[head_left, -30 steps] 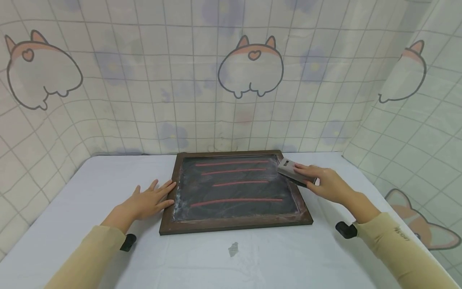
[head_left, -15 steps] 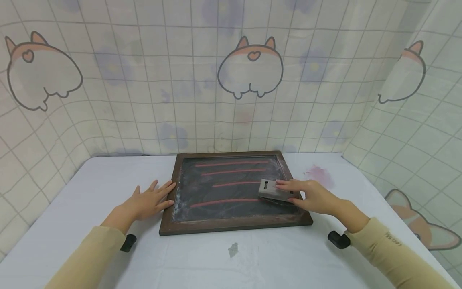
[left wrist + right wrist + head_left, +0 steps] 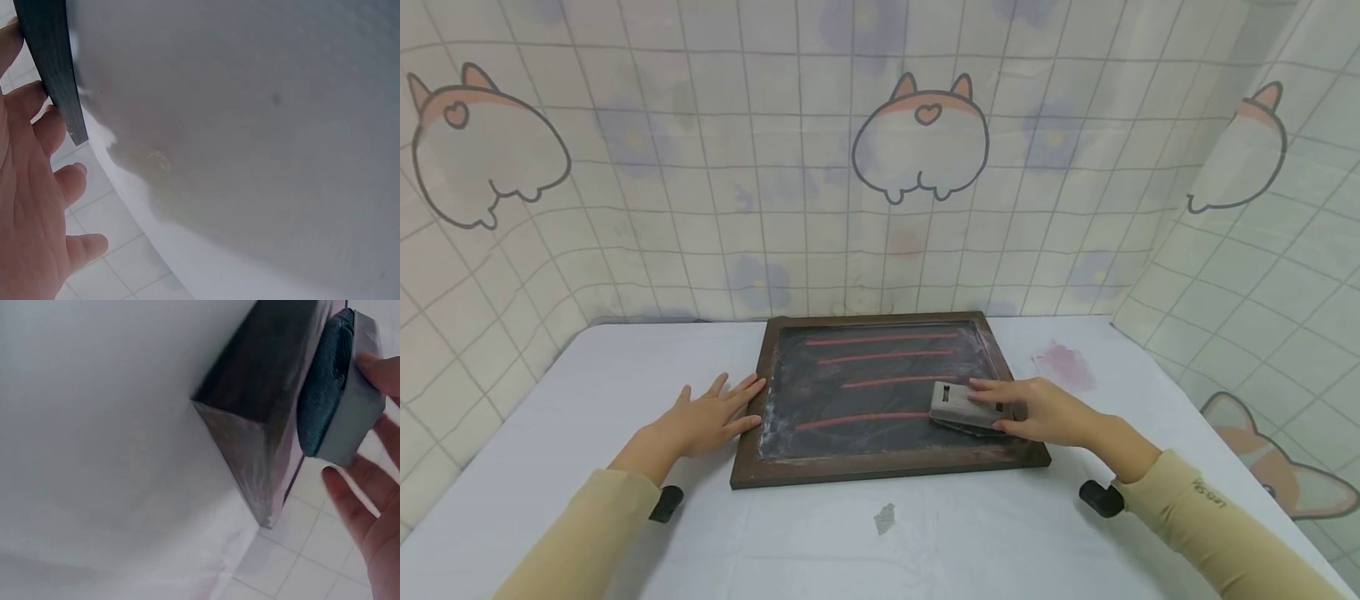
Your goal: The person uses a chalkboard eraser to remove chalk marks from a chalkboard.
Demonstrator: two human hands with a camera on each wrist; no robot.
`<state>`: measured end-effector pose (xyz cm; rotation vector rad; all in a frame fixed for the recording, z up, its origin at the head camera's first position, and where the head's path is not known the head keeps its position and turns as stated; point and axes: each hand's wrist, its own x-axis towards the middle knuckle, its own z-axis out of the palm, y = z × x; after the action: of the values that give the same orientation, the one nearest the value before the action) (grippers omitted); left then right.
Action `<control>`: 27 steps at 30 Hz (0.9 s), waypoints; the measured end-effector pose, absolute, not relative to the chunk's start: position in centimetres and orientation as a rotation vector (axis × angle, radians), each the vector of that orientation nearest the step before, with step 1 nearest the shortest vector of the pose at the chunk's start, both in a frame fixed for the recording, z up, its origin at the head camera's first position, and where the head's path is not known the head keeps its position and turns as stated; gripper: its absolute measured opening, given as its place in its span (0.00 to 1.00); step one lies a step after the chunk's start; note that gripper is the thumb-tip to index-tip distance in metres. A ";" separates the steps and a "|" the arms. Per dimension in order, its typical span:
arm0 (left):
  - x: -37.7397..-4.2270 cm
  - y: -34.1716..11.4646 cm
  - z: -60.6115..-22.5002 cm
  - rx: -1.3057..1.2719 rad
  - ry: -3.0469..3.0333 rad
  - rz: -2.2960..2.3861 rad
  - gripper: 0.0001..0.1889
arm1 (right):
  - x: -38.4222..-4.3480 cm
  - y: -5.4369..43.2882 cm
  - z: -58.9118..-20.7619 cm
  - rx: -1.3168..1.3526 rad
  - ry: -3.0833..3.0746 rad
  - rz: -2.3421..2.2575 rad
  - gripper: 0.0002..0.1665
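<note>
A blackboard (image 3: 880,396) in a brown wooden frame lies on the table, with several red chalk lines across it. My right hand (image 3: 1041,411) grips a grey blackboard eraser (image 3: 962,407) at the lower right of the board, over the right end of the lowest line. In the right wrist view the eraser (image 3: 356,406) shows its dark felt side turned to the board, with thumb and fingers on its grey back. My left hand (image 3: 703,421) rests on the board's left edge with fingers spread; in the left wrist view its fingertips touch the frame (image 3: 53,69).
The white table (image 3: 820,550) bears a pink chalk smudge (image 3: 1066,367) right of the board and a grey patch (image 3: 885,518) in front. A tile-patterned curtain (image 3: 812,233) with cartoon animals closes the back and sides.
My right hand has brought the eraser from the board's upper right edge down and left onto the lowest line's right end. The pink smudge has come into view. My left hand stays put.
</note>
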<state>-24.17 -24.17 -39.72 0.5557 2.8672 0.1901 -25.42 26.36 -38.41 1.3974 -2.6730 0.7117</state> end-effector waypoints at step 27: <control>-24.3 -24.2 -39.8 0.544 2.861 0.198 0.39 | -25.7 27.9 -37.4 1.255 -2.838 0.571 0.28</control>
<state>-24.25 -24.16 -39.81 0.5439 2.8612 0.1979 -25.74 27.88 -37.39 1.2547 -2.8383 0.5708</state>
